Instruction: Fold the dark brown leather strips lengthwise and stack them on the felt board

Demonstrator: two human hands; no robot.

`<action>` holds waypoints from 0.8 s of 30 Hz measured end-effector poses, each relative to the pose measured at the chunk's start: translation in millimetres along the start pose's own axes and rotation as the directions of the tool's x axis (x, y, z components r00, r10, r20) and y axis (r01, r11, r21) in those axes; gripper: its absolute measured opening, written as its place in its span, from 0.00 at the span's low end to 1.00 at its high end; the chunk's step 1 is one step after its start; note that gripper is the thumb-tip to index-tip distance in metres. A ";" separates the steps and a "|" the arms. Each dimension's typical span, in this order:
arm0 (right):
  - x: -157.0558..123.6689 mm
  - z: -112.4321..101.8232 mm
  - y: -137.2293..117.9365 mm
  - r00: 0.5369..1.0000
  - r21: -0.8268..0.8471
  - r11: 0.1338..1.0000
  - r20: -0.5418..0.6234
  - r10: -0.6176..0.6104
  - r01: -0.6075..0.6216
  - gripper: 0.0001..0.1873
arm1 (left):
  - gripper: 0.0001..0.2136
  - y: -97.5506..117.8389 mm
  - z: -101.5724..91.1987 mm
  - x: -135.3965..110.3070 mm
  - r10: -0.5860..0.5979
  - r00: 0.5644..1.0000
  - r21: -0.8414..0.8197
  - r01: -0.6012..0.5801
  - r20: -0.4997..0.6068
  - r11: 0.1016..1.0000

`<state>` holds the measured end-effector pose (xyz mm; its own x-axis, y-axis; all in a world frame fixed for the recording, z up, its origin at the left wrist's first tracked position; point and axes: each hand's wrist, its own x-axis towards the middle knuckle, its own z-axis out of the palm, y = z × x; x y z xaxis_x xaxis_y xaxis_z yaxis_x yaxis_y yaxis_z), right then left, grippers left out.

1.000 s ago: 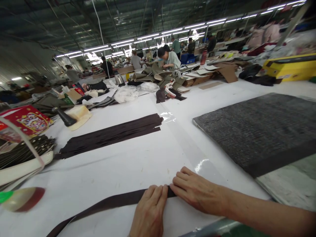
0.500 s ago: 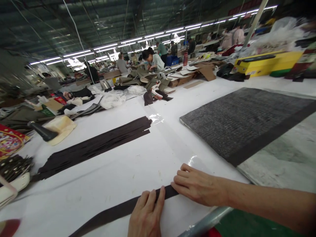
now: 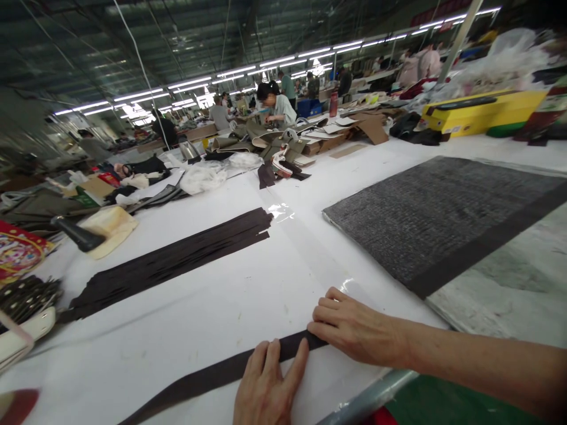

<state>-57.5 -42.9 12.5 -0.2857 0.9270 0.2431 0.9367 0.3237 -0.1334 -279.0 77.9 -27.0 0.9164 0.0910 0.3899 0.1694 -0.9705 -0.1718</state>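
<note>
A long dark brown strip (image 3: 212, 373) lies across the white table near its front edge, curving toward the lower left. My left hand (image 3: 268, 386) rests on the strip with its fingers spread and pressing it flat, and the index finger points toward the other hand. At the strip's right end, my right hand (image 3: 358, 327) has its fingers curled and pinched on it; the fingertips hide that end. Farther back on the left lies a pile of similar dark strips (image 3: 177, 260).
To the right lies a board (image 3: 447, 218) covered with dark rows of strips. A pale block with a black handle (image 3: 80, 234), a studded dark item (image 3: 29, 301) and a yellow box (image 3: 487, 112) stand around the table. Several people work farther back.
My left index finger has spread away from the other fingers, toward my right hand. Both hands have shifted slightly to the right, and the strip has moved a little.
</note>
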 end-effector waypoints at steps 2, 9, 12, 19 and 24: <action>2.6 1.2 0.4 1.000 0.001 1.000 0.015 0.003 -0.003 0.09 | 0.30 2.2 -0.3 -0.1 -0.014 1.000 -0.007 0.014 0.023 1.000; 16.7 -6.0 1.5 0.934 0.318 0.878 0.122 0.337 -0.358 0.07 | 0.30 4.4 -0.1 -0.1 -0.034 0.998 -0.039 0.036 0.046 0.999; 17.2 -11.7 4.3 0.915 0.405 0.821 0.168 0.367 -0.403 0.06 | 0.29 4.2 0.9 -1.4 -0.036 0.999 -0.033 0.037 0.034 0.999; 6.3 -18.6 5.7 0.970 0.332 0.913 0.123 0.207 -0.237 0.08 | 0.32 5.2 2.0 -4.9 -0.025 1.000 0.054 0.025 0.004 0.998; -2.3 -9.9 6.0 0.981 0.234 0.953 0.085 0.175 -0.191 0.09 | 0.31 3.5 2.0 -4.5 -0.047 0.999 0.024 0.046 0.024 0.999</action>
<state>-49.3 -44.9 20.6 -0.1334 0.9821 0.1331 0.9002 0.1762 -0.3982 -281.8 74.5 -31.1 0.9158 0.1416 0.3759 0.2202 -0.9597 -0.1748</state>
